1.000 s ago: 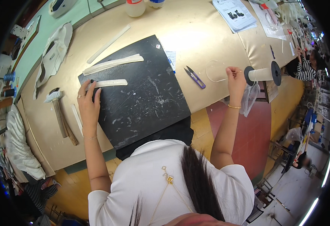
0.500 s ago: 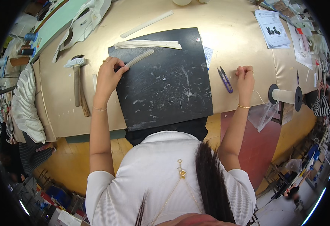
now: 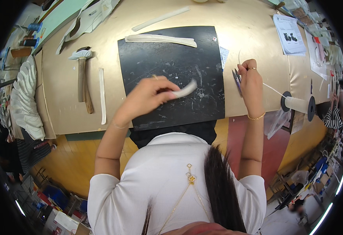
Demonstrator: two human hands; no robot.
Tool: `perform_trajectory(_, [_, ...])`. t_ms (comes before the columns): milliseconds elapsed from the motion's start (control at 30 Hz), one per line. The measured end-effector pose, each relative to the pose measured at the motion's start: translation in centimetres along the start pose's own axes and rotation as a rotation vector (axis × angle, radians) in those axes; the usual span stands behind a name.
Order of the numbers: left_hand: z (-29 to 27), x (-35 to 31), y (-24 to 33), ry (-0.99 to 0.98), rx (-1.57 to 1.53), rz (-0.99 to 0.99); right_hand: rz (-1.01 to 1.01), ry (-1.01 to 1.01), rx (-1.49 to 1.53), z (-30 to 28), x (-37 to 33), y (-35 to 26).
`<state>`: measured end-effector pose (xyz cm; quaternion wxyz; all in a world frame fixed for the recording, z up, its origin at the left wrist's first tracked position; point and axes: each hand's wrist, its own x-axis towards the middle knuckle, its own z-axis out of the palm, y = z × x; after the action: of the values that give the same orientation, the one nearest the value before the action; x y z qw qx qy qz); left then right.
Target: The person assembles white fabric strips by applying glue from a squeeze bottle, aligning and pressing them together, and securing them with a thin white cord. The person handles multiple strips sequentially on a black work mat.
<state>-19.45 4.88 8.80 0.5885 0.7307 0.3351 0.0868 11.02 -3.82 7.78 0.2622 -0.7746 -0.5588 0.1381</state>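
Observation:
My left hand [image 3: 150, 94] pinches one end of a pale strip [image 3: 188, 89] over the black board [image 3: 171, 113]. The strip's free end curves up to the right and is smeared by motion. Right of the board, my right hand [image 3: 252, 84] is closed on a narrow white tape [image 3: 274, 88]. The tape runs back to a spool [image 3: 298, 105] at the right, and its loose end sticks up past my fingers. Thread snips [image 3: 236, 80] lie on the table just left of that hand, partly hidden by it. A stack of pale strips [image 3: 161, 39] rests along the board's far edge.
A hammer [image 3: 81, 76] with a wrapped head lies at left, near a single strip [image 3: 102, 96]. Another strip [image 3: 160, 18] is beyond the board. Stacked white pieces [image 3: 25, 102] stand at far left. Printed sheets [image 3: 289, 36] lie at the back right.
My left hand has carried the strip off the board's left edge toward its middle. My right hand has come nearer the snips, drawing tape out from the spool.

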Motion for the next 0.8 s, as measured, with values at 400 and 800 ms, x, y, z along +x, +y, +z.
perform_trajectory(400, [2.8,-0.6,-2.5,0.379,0.390,0.120,-0.665,-0.401,-0.001,1.9,-2.1,-3.9])
perform_trajectory(800, [0.1,-6.8,-3.4,0.478,-0.491,-0.426,-0.932,-0.372,0.158,9.6,-3.5,-12.1])
